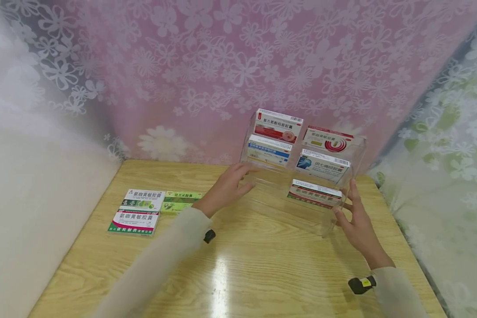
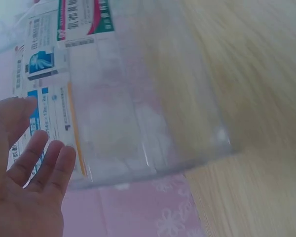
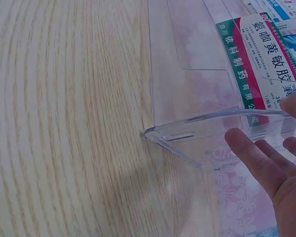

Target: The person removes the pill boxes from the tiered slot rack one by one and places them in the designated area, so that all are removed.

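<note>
A clear plastic display rack (image 1: 270,194) with stepped tiers stands on the table and holds several medicine boxes. On its left side are a red-and-white box (image 1: 278,126) and a blue-and-white box (image 1: 268,151). The right side carries a box with red rings (image 1: 330,140), a box with a blue head picture (image 1: 322,165) and, lowest, a red-and-green box (image 1: 315,193). My left hand (image 1: 228,185) is at the rack's left edge, fingers spread and relaxed. My right hand (image 1: 357,225) pinches the right side wall, thumb inside and fingers along the outer face.
Left on the wood-grain table (image 1: 175,274) lie a white-and-green box (image 1: 143,198), a white, red and green box (image 1: 134,222) and a yellow-green box (image 1: 179,201), the last partly hidden by my left arm. A flowered pink cloth (image 1: 206,79) hangs behind the table.
</note>
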Available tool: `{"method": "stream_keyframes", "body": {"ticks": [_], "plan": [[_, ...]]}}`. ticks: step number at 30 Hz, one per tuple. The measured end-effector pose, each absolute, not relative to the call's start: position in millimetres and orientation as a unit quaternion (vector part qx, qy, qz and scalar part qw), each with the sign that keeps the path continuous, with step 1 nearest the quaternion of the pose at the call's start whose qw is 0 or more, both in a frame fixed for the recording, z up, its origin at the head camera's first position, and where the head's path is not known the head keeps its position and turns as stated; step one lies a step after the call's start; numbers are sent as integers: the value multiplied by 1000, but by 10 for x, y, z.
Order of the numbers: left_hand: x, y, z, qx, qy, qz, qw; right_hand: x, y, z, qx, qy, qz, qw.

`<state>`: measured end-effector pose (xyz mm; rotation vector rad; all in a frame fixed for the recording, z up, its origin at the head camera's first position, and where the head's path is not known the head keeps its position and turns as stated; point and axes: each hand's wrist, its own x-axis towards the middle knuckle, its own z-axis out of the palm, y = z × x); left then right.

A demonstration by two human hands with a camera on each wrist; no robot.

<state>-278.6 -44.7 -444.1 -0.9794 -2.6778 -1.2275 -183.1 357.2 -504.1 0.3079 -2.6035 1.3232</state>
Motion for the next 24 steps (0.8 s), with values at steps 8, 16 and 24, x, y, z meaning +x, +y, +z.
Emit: {"method": "stream_keyframes", "body": {"ticks": [8,16,24], "plan": [[-2875,14,-4453,-332,-850,-408,-22,-1825,3560,-5034,100,-885,442,104],[-2847,470,-4500,-359,-856,-369,-51,-1814,3559,-5015,103,-882,447,105],[-2836,642,-4530,-379,-856,-353,-10,-1828,3558,-5054,106,-883,444,111]]}}
